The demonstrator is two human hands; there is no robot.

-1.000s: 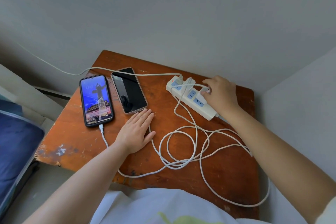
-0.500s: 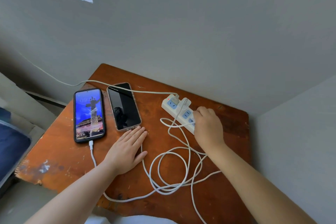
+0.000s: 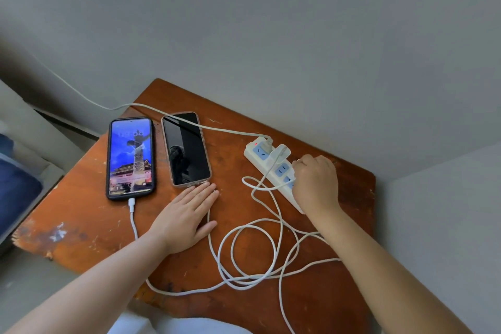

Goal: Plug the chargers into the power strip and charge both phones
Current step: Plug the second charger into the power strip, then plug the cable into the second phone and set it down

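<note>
A black-cased phone [image 3: 131,157] with a lit screen lies at the table's left, a white cable [image 3: 132,209] plugged into its bottom. Beside it lies a clear-cased phone [image 3: 187,149] with a dark screen. My left hand [image 3: 187,217] rests flat and open on the table, fingertips at that phone's bottom edge. The white power strip [image 3: 259,153] lies at the right with one white charger [image 3: 280,154] plugged in. My right hand [image 3: 315,184] is curled over the strip's near end. A cable runs in under its fingers, which hide the charger plug.
Loose white cable loops [image 3: 252,252] lie between my hands on the worn wooden table [image 3: 81,225]. The strip's own cord [image 3: 217,129] crosses the dark phone's top toward the grey wall. A blue cushion [image 3: 16,198] is at the far left.
My right hand has slid toward the near end of the strip, and a small cable loop has formed left of the strip. My left hand has stayed flat by the dark phone.
</note>
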